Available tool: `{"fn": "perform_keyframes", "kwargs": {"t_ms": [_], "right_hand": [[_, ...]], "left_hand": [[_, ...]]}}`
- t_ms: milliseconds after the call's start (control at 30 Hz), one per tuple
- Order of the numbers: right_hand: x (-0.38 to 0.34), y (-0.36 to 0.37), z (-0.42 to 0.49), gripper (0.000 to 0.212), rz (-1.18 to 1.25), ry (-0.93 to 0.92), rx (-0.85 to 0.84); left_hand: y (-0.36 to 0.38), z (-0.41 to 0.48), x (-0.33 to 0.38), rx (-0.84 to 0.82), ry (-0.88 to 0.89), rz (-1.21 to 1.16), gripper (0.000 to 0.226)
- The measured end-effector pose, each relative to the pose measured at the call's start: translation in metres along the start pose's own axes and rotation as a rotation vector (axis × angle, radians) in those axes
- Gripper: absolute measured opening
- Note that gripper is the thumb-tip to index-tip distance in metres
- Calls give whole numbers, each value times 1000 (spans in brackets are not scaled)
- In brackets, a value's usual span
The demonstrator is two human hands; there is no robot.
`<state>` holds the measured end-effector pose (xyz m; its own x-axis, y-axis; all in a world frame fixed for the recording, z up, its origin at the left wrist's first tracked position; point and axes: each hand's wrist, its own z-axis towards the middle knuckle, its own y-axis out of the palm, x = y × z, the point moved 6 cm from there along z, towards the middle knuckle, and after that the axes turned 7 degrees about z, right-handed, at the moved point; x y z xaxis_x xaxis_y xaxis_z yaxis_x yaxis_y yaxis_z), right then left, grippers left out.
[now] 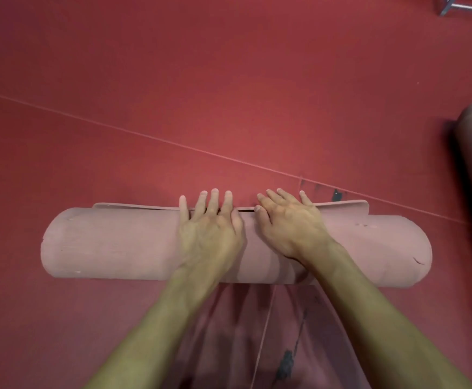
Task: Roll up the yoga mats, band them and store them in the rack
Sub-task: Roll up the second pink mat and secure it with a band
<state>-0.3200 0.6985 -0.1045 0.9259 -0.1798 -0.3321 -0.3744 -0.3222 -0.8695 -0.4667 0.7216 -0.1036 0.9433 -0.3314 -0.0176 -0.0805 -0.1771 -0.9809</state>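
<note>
Nearly rolled | yoga mat (pixel 116 245) lies as a thick roll across the red floor (pixel 229 80), only a thin strip of loose end showing at its far side | left hand (pixel 209 234) and right hand (pixel 291 226) press flat on top near the middle, likely to keep the roll tight | fingers (pixel 214 200) spread, tips over the far edge, pinching nothing | no band visible

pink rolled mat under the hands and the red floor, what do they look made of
The thick pink rolled mat looks like soft matte foam or foam rubber: it shows no shine, small nicks and a tear near its right end, and a thick free edge. The dark red floor looks like matte vinyl or rubber sheet, smooth with a thin straight seam and dark scuffs; which one is unclear. Both hands, left and right, press flat on the roll.
</note>
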Motion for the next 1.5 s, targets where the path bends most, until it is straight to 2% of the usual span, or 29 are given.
{"fn": "perform_keyframes", "kwargs": {"t_ms": [133, 233, 333, 433, 600, 800, 900, 1033, 1233, 1367, 1500], "right_hand": [[-2, 4, -12, 58, -15, 18, 21], [-3, 6, -22, 59, -25, -1, 115], [-6, 10, -32, 63, -48, -21, 269], [-6, 14, -45, 46, -25, -62, 443], [-9, 15, -65, 33, 25, -95, 647], [-11, 11, -69, 28, 0, -122, 681], [-11, 10, -64, 25, -19, -85, 605], [-8, 13, -62, 43, -34, -72, 484], [-6, 17, -73, 120, -127, -164, 275], [-4, 18, -75, 135, -143, -178, 216], [0, 24, -74, 146, -157, -189, 153]], "left_hand": [[0, 21, -3, -142, 181, -63, 61], [3, 24, 0, -204, 224, -79, 62], [3, 12, 0, -115, 210, -39, 71], [-1, -3, -1, 63, 184, -4, 60], [0, -23, 0, 181, 167, -19, 46], [-2, -27, -3, 255, 162, -72, 44], [-1, -22, -19, 201, 79, -24, 54], [-2, -19, -25, 109, 41, 30, 67], [-2, -25, -24, 177, 42, 4, 56], [-2, -31, -23, 267, 104, -39, 58], [5, -41, -20, 298, 298, -40, 77]]}}
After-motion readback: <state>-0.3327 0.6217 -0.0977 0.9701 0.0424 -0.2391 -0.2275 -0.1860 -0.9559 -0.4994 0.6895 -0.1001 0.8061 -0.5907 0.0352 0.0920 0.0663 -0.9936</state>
